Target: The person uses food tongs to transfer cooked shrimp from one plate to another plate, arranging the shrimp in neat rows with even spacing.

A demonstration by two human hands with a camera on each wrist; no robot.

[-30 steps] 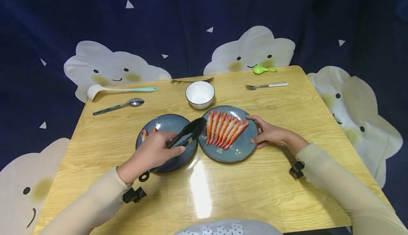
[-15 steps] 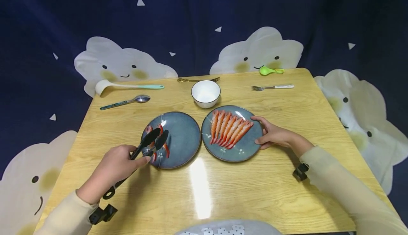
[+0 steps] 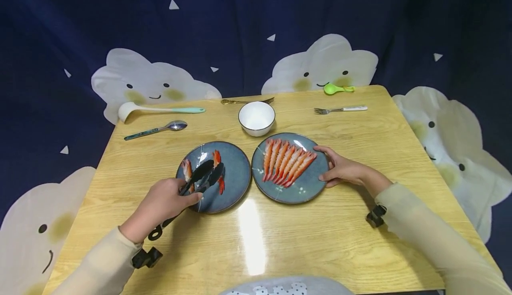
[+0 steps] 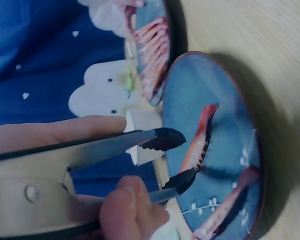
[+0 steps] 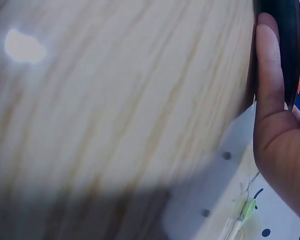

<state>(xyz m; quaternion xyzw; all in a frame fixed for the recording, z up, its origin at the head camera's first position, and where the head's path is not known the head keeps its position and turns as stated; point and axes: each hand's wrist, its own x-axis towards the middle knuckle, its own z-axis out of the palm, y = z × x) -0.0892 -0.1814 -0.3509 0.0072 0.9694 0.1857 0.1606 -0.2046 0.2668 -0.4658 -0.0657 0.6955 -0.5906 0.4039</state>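
My left hand (image 3: 162,202) grips black-tipped tongs (image 3: 201,170) over the left blue plate (image 3: 238,170). The tong tips are apart at one shrimp (image 3: 217,156); in the left wrist view that shrimp (image 4: 202,132) lies by both tips, but whether they pinch it I cannot tell. A second shrimp (image 3: 186,169) lies near the plate's left side, partly hidden by the tongs. With thumb and fingers, my right hand (image 3: 346,169) holds the rim of the right blue plate (image 3: 280,196), where several shrimp (image 3: 286,161) lie in a fanned row.
A white bowl (image 3: 257,118) stands behind the plates. A ladle (image 3: 156,109) and a spoon (image 3: 160,129) lie at back left. Behind the bowl is a gold fork (image 3: 240,101); a white-handled fork (image 3: 344,109) and a green measuring spoon (image 3: 336,89) are at back right.
My left hand has drawn the tongs back from the right plate to the left one, then slightly right. One shrimp there has shifted right with the tongs. My right hand stays on its plate.
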